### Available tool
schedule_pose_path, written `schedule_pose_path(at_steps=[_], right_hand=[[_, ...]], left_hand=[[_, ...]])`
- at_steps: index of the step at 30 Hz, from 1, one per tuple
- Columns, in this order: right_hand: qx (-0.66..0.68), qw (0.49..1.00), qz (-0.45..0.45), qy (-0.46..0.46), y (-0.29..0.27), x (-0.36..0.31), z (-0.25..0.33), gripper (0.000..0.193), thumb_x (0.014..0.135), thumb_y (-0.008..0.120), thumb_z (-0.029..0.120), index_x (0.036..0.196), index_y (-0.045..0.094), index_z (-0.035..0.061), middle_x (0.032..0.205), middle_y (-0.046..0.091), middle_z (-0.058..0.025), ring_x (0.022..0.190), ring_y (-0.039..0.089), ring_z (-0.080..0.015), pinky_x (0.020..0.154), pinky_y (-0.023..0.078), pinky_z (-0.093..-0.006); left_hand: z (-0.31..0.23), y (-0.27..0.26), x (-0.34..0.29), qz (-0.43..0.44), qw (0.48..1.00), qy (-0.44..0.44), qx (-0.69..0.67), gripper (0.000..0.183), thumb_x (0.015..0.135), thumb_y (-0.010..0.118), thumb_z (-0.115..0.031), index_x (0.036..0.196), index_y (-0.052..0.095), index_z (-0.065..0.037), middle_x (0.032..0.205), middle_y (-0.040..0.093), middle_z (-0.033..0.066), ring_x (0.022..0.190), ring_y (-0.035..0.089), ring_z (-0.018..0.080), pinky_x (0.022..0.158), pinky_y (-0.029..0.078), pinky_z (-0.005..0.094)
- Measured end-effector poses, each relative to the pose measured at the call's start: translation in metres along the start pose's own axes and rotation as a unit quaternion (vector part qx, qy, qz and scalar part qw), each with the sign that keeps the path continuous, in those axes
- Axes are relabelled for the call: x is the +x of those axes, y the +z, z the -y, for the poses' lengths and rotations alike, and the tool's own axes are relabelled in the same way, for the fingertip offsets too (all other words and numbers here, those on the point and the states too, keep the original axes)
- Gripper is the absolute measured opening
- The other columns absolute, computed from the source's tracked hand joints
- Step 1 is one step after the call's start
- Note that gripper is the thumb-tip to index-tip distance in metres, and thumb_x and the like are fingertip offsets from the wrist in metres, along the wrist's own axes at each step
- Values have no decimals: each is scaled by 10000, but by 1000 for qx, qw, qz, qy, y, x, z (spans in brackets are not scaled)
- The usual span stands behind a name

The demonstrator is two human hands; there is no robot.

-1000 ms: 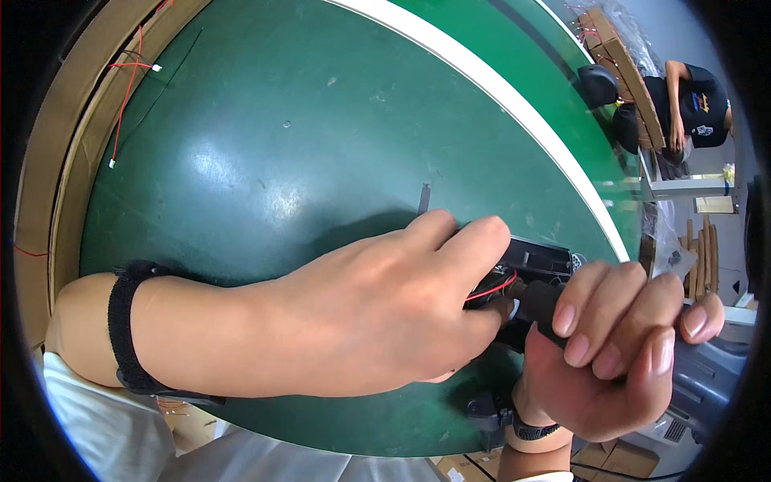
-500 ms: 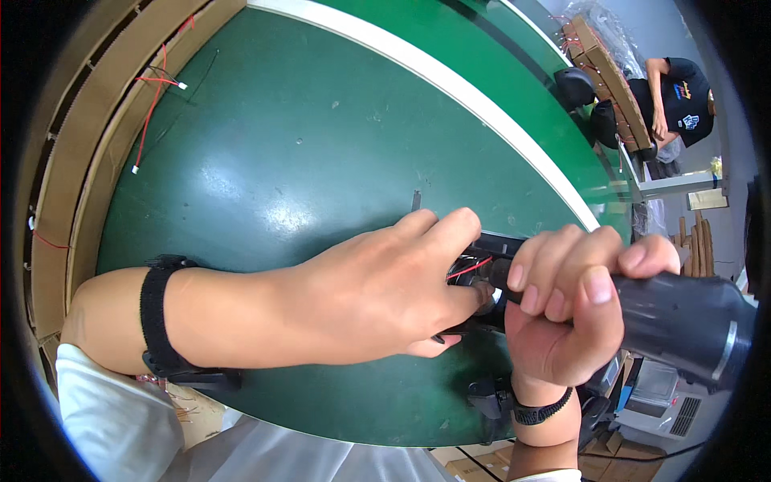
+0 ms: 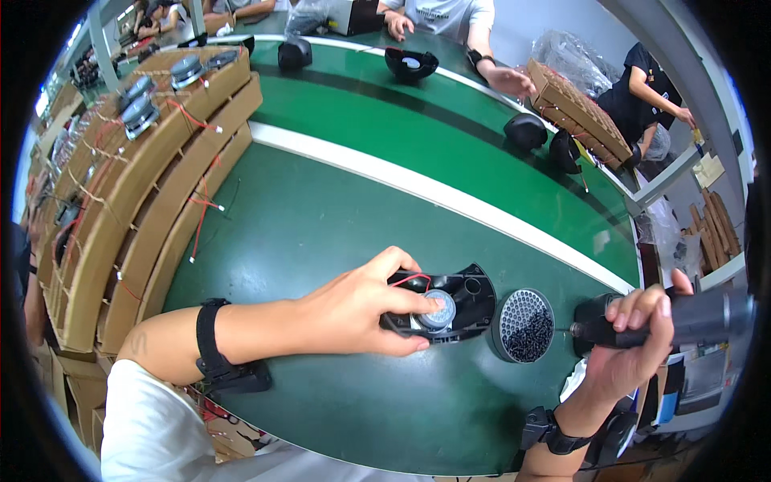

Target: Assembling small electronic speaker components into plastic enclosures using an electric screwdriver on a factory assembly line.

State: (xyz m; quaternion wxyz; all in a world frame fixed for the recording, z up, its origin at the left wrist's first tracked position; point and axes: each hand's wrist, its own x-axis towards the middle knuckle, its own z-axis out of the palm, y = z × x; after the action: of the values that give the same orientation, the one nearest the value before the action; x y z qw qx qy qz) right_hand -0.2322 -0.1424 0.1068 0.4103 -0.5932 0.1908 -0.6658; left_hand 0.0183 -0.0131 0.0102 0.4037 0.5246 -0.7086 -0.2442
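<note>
A black curved plastic housing (image 3: 479,293) lies on the green bench, open side up. In it sits a small round speaker (image 3: 438,310) with a grey back and a red wire. My left hand (image 3: 385,301) grips the housing from its left side, one finger resting on the speaker's back. My right hand (image 3: 638,329) is closed round a black electric screwdriver (image 3: 707,317), held out to the right with its thin bit toward the left. Between the housing and the bit stands a round dish (image 3: 501,331) partly filled with small black screws (image 3: 528,336).
Stacked cardboard trays (image 3: 173,181) with speakers and wires rise at the left. Beyond a white rail (image 3: 385,178) runs a green conveyor belt (image 3: 361,120) carrying black housings (image 3: 526,131). Co-workers stand across it, near another cardboard tray (image 3: 578,112).
My right hand and the screwdriver have moved right, away from the housing. The view has swung up, bringing the screw dish, conveyor and co-workers into sight. My left hand remains at the housing.
</note>
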Motion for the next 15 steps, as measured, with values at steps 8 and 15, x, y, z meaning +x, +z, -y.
schedule_pose_path(at_steps=[8,15], right_hand=[[-60,993,15,99,-33,39,0,411,916,573,182,1261,491,-27,778,540,-64,728,531,-136,699,478,-290],[-76,991,-2,111,-41,52,1,424,904,603,163,1266,498,-31,811,560,-62,772,554,-150,792,448,-303]], left_hand=[[34,-54,110,-40,985,-99,138,500,748,830,-387,1166,722,-137,1184,554,182,1148,527,293,1024,407,366],[111,-119,205,-114,955,-135,239,473,743,821,-395,1036,742,-32,941,690,216,856,667,281,849,504,334]])
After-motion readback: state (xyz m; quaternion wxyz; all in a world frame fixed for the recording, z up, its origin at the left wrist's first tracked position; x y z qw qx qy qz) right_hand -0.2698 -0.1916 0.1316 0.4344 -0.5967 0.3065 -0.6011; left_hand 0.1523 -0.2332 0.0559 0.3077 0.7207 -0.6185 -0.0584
